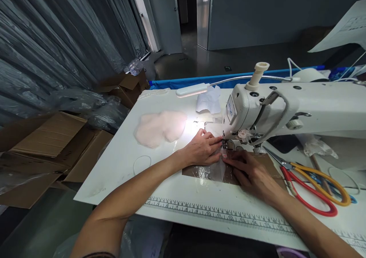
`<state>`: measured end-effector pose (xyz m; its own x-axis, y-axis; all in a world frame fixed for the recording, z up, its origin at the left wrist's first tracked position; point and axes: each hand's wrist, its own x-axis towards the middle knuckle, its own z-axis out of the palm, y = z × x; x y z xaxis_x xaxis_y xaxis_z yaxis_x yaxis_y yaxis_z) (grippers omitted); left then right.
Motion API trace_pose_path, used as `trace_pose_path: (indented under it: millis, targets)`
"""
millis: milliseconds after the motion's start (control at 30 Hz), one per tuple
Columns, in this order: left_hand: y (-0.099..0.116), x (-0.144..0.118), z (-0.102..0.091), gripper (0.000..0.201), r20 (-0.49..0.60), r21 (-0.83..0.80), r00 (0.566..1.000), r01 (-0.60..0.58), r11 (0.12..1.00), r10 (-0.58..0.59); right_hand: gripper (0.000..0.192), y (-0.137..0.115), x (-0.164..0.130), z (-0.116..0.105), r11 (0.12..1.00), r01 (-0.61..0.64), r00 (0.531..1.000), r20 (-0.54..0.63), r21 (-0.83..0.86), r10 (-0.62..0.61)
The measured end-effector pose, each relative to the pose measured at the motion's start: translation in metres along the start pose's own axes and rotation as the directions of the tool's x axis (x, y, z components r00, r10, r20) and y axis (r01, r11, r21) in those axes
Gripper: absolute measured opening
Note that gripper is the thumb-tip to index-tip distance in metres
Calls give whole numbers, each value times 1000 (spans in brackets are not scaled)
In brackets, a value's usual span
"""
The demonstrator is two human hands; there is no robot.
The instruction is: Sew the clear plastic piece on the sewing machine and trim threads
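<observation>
A white sewing machine (265, 105) reaches in from the right over the table. Under its presser foot (228, 143) lies a piece of sheer pale fabric (216, 172). My left hand (203, 148) presses the fabric from the left, its fingers together and close to the foot. From the right, my right hand (251, 171) pinches the fabric's edge with thumb and forefinger just in front of the foot. Beneath both hands is a brown, shiny-surfaced sheet (197, 172). The needle tip is hidden behind the foot and fingers.
Pale pink fabric pieces (160, 128) lie left on the table (114, 174). Red-handled and yellow-handled scissors (311, 185) rest at the right. A lit lamp (193, 90) hangs over the back. A printed ruler (217, 214) runs along the front edge. Cardboard boxes (51, 136) stand left.
</observation>
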<state>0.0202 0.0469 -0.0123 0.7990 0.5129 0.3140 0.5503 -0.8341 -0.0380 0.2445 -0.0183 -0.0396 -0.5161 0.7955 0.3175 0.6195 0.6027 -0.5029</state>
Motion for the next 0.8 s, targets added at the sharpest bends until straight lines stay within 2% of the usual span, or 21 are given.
trace_pose_path:
  millis: [600,800]
  targets:
    - [0,-1,1,38,-34,-16,999,-4,1000,4,34,2,1,1,999,-30,1000,-5,25,31]
    - [1,0,4,34,-105,-4,994,-23,1000,22,34,-1,1,-2,1000,-12,1000,1,12,12]
